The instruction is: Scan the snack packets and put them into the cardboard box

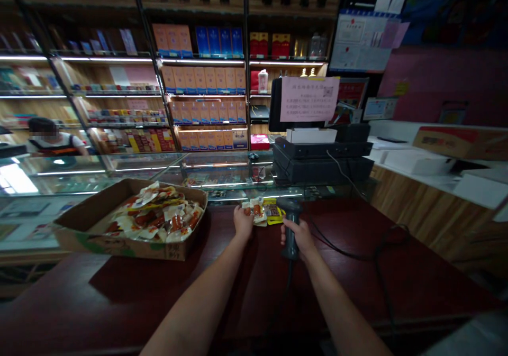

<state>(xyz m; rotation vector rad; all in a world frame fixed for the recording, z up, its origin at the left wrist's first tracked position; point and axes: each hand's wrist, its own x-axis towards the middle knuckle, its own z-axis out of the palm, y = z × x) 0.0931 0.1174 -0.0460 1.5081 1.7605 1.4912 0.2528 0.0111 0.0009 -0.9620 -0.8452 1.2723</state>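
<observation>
My left hand (243, 221) rests on a small pile of snack packets (265, 211) lying on the dark red counter (159, 292), its fingers closed on the near packet. My right hand (298, 235) is wrapped round the handle of a black barcode scanner (290, 224), whose head points at the packets. A black cable (357, 253) runs from the scanner across the counter to the right.
An open cardboard box (79, 224) full of snack packets sits at the left. A black till with a monitor (321, 160) stands behind the packets. Glass display cases and lit shelves fill the back. A person (51, 139) sits at far left.
</observation>
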